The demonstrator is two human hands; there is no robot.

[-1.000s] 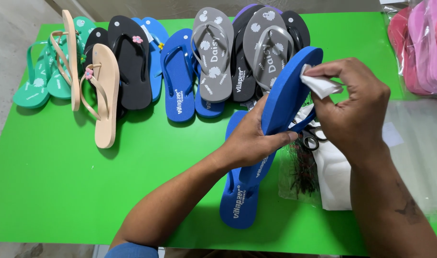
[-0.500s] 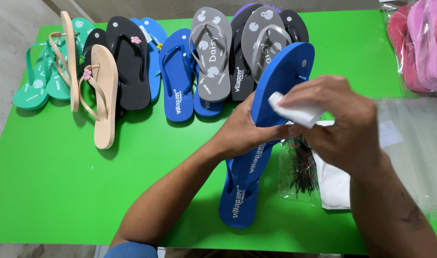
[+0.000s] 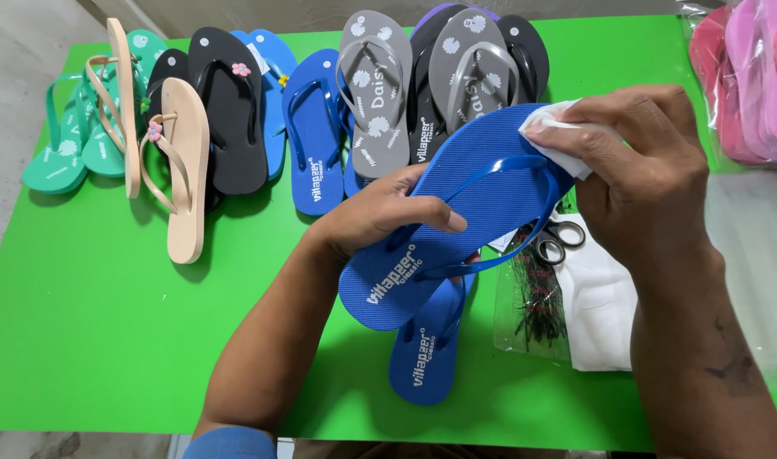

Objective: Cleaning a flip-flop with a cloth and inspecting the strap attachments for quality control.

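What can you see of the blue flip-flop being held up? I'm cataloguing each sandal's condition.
The blue flip-flop is held above the green table, footbed up and tilted, toe end toward the upper right. Its sole looks like textured foam with white lettering at the heel; the glossy blue strap arches over it. The left hand grips its edge near the middle, and the right hand presses a white cloth on the toe end. No damage shows.

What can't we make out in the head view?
- Scissors: blades hidden behind the held blue flip-flop.
- White cloth: mostly covered by the right hand.
- Pink flip-flops: cut by the right edge.
- Second blue flip-flop: toe end hidden under the held one.
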